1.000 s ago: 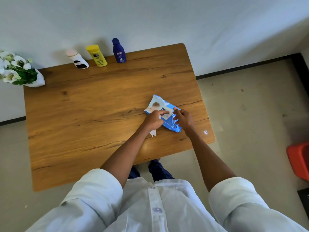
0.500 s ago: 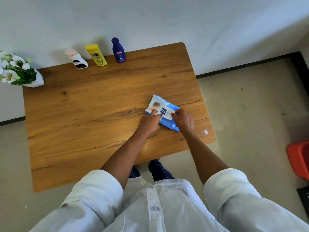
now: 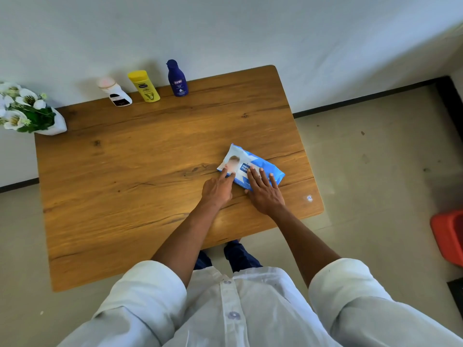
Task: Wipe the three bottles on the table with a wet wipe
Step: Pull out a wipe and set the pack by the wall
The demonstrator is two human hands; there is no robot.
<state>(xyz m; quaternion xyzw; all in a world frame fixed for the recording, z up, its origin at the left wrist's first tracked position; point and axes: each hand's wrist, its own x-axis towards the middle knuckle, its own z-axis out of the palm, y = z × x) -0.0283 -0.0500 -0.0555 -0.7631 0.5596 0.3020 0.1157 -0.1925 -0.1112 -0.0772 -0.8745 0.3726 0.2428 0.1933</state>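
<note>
Overhead, a white wall (image 3: pixel 225 28) meets a beige floor (image 3: pixel 375 151) along a dark skirting strip, and a wooden table (image 3: pixel 130 176) with rounded corners stands against that wall. Off to one side sits a red container (image 3: pixel 448 236), partly cut off. At the table's far corner is a white pot of white flowers (image 3: pixel 27 111). Along the far edge stand three bottles in a row: white bottle (image 3: pixel 115 94) with a pink cap, yellow bottle (image 3: pixel 144 86), dark blue bottle (image 3: pixel 177 79). Nearer, a blue-and-white wipes pack (image 3: pixel 260 163) lies flat. The right hand (image 3: pixel 264 190) presses it with fingers spread wide; the left hand (image 3: pixel 218 187) touches its edge with two extended fingers, gripping nothing.
</note>
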